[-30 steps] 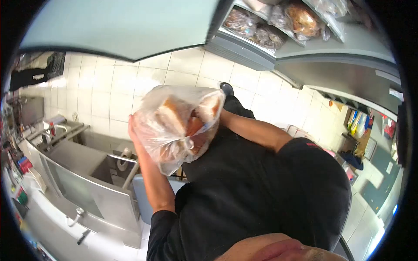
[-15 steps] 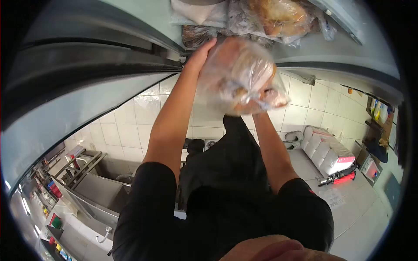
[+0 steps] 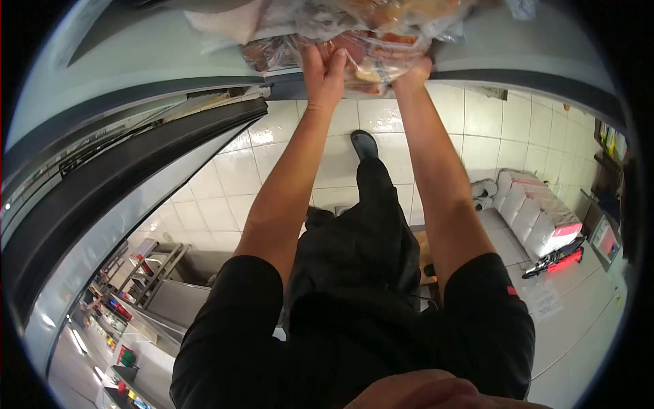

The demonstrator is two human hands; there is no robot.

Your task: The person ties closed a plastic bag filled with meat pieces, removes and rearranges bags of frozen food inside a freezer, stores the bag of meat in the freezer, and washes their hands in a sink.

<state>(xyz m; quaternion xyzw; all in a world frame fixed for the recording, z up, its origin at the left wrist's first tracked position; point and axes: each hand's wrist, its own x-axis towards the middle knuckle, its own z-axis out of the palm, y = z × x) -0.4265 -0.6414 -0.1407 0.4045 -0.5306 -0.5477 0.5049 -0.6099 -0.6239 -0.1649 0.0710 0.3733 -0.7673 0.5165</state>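
A clear plastic bag of food pieces [image 3: 381, 58] lies at the front of a shelf in the open fridge, pressed among other bags. My left hand [image 3: 323, 76] is on its left side, with thumb and fingers against the plastic. At its right lower corner is my right hand [image 3: 414, 73], its fingers partly hidden by the bag. More plastic-wrapped food [image 3: 272, 20] fills the shelf behind, and a dark bundle [image 3: 262, 53] sits just left of my left hand.
The fridge door [image 3: 136, 157] stands open on the left. Wrapped white packs [image 3: 538, 211] and a red and black object [image 3: 555, 259] are at the right. A metal rack unit [image 3: 174, 300] is at lower left, above the tiled floor [image 3: 449, 109].
The bag has moved from in front of my body up into the fridge, onto the shelf. Both arms have stretched forward, and the view has turned toward the fridge.
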